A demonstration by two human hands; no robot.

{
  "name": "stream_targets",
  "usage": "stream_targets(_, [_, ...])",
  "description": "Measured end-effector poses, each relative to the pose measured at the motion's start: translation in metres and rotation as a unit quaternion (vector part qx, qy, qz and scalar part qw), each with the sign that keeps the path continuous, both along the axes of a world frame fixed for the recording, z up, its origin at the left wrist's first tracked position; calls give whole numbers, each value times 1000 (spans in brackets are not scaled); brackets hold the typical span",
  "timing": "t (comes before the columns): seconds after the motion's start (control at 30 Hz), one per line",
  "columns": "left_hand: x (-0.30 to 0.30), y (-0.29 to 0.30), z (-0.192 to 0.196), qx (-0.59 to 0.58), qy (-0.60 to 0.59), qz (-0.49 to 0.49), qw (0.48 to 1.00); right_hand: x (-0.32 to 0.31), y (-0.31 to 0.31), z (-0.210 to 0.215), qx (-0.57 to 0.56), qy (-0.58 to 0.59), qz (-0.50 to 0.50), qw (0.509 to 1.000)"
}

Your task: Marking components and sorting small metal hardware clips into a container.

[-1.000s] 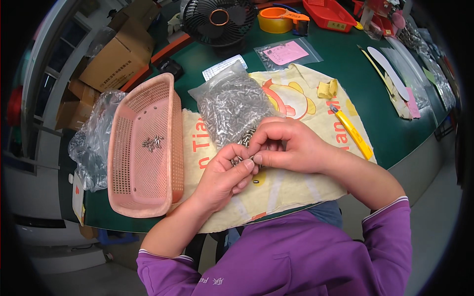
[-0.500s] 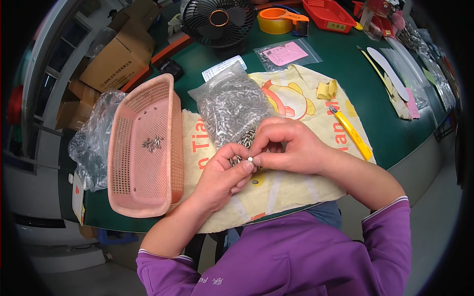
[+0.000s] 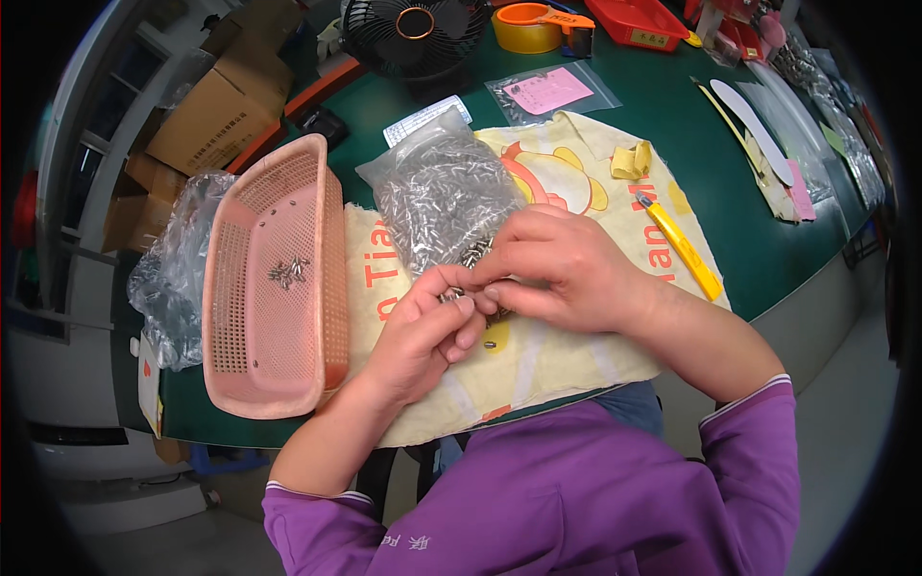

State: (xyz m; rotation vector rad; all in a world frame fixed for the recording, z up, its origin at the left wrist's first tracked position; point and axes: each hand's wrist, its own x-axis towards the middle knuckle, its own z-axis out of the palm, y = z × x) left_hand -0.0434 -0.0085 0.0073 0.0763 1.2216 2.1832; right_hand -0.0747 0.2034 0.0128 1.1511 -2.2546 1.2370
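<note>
My left hand (image 3: pixel 423 331) is closed, its thumb pressed to curled fingers. Against its fingertips, my right hand (image 3: pixel 562 269) pinches with thumb and forefinger. Whatever lies between the fingertips is hidden. Just beyond them, a clear plastic bag (image 3: pixel 442 197) full of small shiny metal pins lies with its mouth toward my hands. Loose metal pins (image 3: pixel 477 252) show at that end, partly covered by my fingers. One single pin (image 3: pixel 490 345) rests on the yellow printed cloth (image 3: pixel 615 350) below my hands. At the left, a pink perforated basket (image 3: pixel 331 278) holds a small heap of pins (image 3: pixel 288 273).
A yellow utility knife (image 3: pixel 680 248) lies on the cloth at the right. Behind stand a black fan (image 3: pixel 415 24), a tape roll (image 3: pixel 528 34), a red tray (image 3: pixel 639 21) and a zip bag with a pink label (image 3: pixel 547 88). Crumpled plastic (image 3: pixel 173 278) sits left of the basket.
The small round metal end that showed between my fingertips is now hidden. Both hands have shifted slightly up and left in view, along with the whole scene.
</note>
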Motion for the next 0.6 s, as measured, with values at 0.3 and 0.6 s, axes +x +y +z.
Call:
stream_targets(0.3, [-4, -4, -3, 42, -14, 35, 998, 1, 11, -1, 159, -41, 54, 985])
stream_targets(0.6, [3, -2, 3, -55, 20, -38, 998, -2, 7, 7, 60, -43, 40, 996])
